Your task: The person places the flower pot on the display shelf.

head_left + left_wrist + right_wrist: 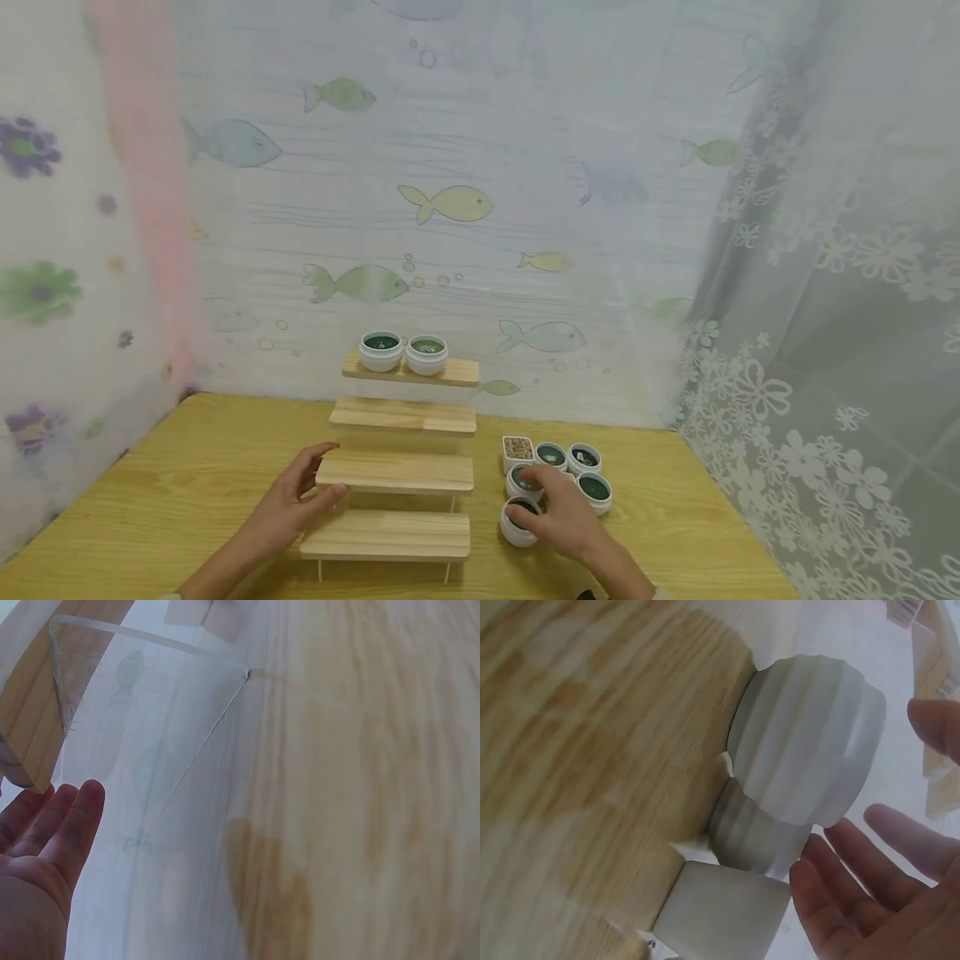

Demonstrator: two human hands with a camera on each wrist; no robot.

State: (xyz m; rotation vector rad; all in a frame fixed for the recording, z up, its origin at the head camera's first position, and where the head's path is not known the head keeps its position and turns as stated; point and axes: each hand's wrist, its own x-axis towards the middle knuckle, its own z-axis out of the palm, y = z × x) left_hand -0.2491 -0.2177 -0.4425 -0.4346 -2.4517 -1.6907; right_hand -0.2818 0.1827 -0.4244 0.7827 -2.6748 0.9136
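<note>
A wooden tiered stand (pixel 397 471) has several pale planks one above another on clear supports. My left hand (pixel 288 500) is at its left end, thumb in front of a middle plank and fingers behind. In the left wrist view, the left hand's nearly straight fingertips (pixel 91 791) are right at a plank's edge. My right hand (pixel 566 517) reaches over small round white pots with dark green tops. Its thumb overlaps the front pot (pixel 517 533). The right wrist view shows a ribbed white pot (pixel 810 735) between spread thumb and fingers, the thumb apart from it.
Two round white pots, one dark green inside (pixel 381 350) and one lighter green (pixel 427 354), stand on the top plank. A square white pot (pixel 517 450) with pebbly filling is among the pots on the wooden table (pixel 187 467). Fish-patterned curtain (pixel 450 250) hangs behind.
</note>
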